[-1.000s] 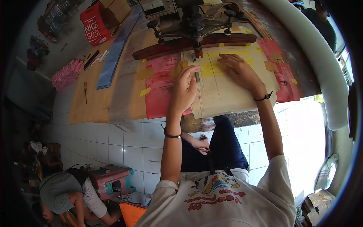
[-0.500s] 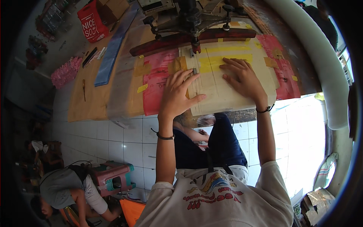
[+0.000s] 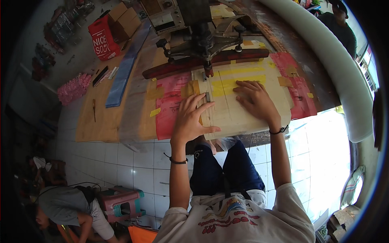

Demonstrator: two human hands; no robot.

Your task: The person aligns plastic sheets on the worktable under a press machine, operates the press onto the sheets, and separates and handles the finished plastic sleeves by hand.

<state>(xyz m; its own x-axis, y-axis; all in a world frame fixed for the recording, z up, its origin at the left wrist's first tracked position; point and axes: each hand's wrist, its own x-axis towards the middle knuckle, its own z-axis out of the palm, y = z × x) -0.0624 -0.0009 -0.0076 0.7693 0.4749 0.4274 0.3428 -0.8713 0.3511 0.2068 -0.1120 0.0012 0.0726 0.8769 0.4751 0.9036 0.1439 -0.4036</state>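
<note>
Though the left [image 3: 188,119] edge-on a second ago, both hands [image 3: 259,102] now loose, empty, over cream board [image 3: 239,121]

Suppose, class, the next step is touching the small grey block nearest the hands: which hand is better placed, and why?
Probably the left hand: its fingertips are right beside the small grey block. The right hand is farther right, over the cream sheet, near the yellow tape.

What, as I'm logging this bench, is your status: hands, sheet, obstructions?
Left hand open, near left edge of pale sheet. Right hand open, over sheet. Dark red bar beyond both hands.
</note>
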